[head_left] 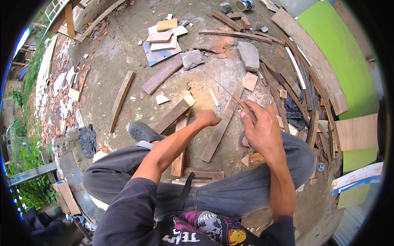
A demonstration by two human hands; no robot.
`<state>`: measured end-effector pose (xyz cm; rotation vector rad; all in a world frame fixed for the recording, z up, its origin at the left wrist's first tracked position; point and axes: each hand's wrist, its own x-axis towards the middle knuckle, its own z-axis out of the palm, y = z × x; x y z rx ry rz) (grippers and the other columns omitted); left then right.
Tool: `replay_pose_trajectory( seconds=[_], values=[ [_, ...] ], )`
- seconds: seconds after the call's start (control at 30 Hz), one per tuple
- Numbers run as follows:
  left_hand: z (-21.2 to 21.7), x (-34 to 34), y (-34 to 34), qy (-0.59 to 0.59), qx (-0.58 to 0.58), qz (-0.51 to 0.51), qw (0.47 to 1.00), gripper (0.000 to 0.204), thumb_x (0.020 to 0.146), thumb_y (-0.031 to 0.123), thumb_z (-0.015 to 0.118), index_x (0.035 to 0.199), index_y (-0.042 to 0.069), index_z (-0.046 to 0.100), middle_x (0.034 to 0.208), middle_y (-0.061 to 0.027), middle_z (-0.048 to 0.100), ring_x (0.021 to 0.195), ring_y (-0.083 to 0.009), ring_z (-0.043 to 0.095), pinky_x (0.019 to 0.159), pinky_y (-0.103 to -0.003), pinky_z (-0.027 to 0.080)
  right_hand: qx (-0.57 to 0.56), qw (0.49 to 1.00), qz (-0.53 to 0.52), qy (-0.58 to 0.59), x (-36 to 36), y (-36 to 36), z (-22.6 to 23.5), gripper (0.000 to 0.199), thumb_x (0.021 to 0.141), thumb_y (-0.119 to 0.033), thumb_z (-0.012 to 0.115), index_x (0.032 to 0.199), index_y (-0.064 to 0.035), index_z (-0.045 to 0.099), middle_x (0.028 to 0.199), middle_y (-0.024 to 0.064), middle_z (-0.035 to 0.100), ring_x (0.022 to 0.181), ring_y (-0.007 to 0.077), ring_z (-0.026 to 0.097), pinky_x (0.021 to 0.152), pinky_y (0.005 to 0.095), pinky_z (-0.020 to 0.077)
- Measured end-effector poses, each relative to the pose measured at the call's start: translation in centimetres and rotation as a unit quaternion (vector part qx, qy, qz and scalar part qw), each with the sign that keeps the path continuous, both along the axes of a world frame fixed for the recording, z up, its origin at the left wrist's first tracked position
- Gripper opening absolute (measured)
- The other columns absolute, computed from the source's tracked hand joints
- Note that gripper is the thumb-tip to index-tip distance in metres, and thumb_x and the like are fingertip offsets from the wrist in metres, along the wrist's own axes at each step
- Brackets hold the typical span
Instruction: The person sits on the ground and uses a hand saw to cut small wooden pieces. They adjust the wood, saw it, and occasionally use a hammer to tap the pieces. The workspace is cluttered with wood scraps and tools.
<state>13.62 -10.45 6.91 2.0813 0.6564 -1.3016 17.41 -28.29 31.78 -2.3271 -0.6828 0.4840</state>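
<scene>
Pinching a thin wood strip (242, 104) in right hand (262, 129) grip, left hand (207, 119) fisted, contents hidden.

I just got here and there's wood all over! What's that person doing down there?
A person sits low on rough concrete among scattered wood scraps. Their right hand pinches a thin wooden stick near its end. Their left hand, closed in a fist, rests by a long plank lying on the ground between their knees. More boards and a stone block lie farther out.
</scene>
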Motion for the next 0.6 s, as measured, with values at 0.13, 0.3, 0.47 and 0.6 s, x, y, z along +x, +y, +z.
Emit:
replay_pose_trajectory(
  seconds=[0.13,0.3,0.47,0.6],
  values=[
    [-5.3,-2.0,2.5,-0.188,0.289,0.040,0.938,0.105,0.086,0.059,0.061,0.152,-0.011,0.017,0.162,-0.0283,0.014,0.152,-0.0385,0.012,0.121,-0.057,0.012,-0.002,0.999,-0.021,-0.050,0.6,-0.4,1.2,0.034,0.092,-0.016,0.062,0.121,0.0027,0.064,0.096,0.0292,0.069,0.091,0.0453,0.067,0.085,0.0490,0.0513],
    [-7.4,-3.3,2.5,-0.112,0.369,0.049,0.922,0.117,0.085,0.059,0.063,0.153,-0.013,0.002,0.163,-0.0322,0.001,0.152,-0.0439,-0.006,0.122,-0.052,-0.006,0.016,0.997,-0.024,-0.069,1.2,-0.5,0.8,0.034,0.092,-0.015,0.063,0.122,0.0023,0.064,0.092,0.0280,0.069,0.085,0.0420,0.067,0.079,0.0465,0.0512],
    [-5.5,-1.2,0.3,-0.120,0.301,0.098,0.941,0.118,0.084,0.064,0.062,0.153,-0.015,0.006,0.161,-0.0351,-0.002,0.151,-0.0468,-0.006,0.120,-0.056,-0.008,0.035,0.997,-0.029,-0.066,1.4,-0.4,0.9,0.035,0.092,-0.014,0.065,0.123,0.0016,0.064,0.078,0.0254,0.067,0.062,0.0330,0.067,0.065,0.0401,0.0508],
    [-4.9,0.2,-1.4,-0.197,0.222,0.164,0.941,0.115,0.085,0.067,0.060,0.152,-0.014,0.013,0.157,-0.0404,0.015,0.150,-0.0501,0.008,0.118,-0.061,-0.010,0.045,0.997,-0.019,-0.067,1.5,-0.2,1.3,0.035,0.093,-0.015,0.064,0.124,0.0013,0.064,0.074,0.0248,0.066,0.056,0.0303,0.066,0.063,0.0400,0.0505]
  ],
)
